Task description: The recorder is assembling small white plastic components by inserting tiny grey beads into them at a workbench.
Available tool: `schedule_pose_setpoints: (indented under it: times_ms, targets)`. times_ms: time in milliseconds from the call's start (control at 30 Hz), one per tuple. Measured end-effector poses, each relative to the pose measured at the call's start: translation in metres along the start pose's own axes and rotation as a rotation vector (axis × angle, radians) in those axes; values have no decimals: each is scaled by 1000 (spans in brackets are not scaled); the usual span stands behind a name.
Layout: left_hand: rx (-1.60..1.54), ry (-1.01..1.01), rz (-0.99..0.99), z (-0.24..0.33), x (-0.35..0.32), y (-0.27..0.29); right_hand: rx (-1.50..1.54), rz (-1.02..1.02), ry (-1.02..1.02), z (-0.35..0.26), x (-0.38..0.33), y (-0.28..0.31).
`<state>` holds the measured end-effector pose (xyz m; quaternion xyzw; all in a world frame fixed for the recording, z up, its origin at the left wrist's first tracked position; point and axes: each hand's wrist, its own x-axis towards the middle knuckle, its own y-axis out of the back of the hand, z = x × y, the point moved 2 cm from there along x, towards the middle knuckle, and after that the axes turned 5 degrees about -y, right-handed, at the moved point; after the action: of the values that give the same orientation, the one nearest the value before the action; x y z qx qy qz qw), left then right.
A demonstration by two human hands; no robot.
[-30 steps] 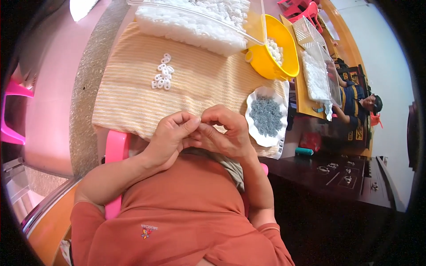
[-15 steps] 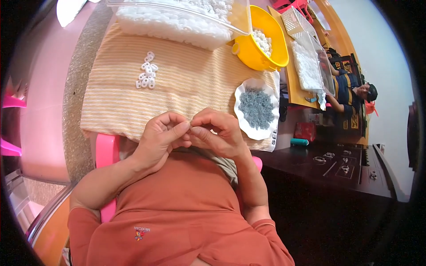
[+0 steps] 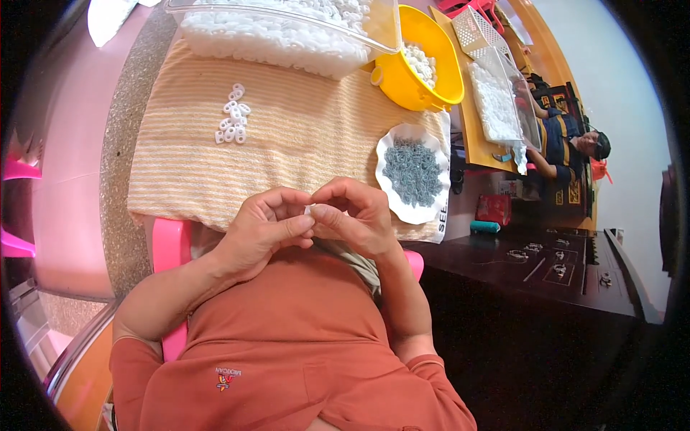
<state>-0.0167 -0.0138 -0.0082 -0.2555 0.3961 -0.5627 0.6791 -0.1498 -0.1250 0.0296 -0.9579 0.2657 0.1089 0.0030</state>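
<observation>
My left hand (image 3: 269, 224) and my right hand (image 3: 353, 214) meet above the near edge of the cloth, fingertips pinched together. Between them shows a bit of a small white plastic piece (image 3: 309, 209); the fingers cover most of it. Whether a second part is in the pinch cannot be seen. Beyond my left hand, several white oval plastic pieces with holes (image 3: 233, 115) lie in a loose cluster on the striped cloth (image 3: 183, 169). To the right of my right hand stands a white wavy-rimmed plate (image 3: 417, 215) heaped with tiny grey wiry parts (image 3: 412, 172).
A clear bin (image 3: 392, 32) full of white pieces stands at the far edge. Beside it, a yellow tub (image 3: 449, 75) holds more. At the right are a dark cabinet (image 3: 489, 266), another table with a bin of white pieces (image 3: 496, 108), and a seated person (image 3: 557, 144).
A white piece now shows between my fingertips, where half a second ago it was hidden. My hands have barely moved, and the whole view has shifted slightly.
</observation>
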Motion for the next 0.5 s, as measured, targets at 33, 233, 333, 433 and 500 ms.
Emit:
schedule_pose_setpoints:
  times_ms: [33,233,333,433,500]
  targets:
    - [4,11,-13,-1,0,0,-63,37,19,-2,-1,0]
    - [52,-11,-37,-2,0,2,-536,360,292,-10,-14,20]
    - [73,-19,-29,-1,-1,1,-745,523,375,-2,-20,42]
    - [76,-15,-24,-1,-2,1,-1015,646,400,-2,-27,56]
    - [74,-6,-24,-2,0,0,-1033,673,376,2,-28,64]
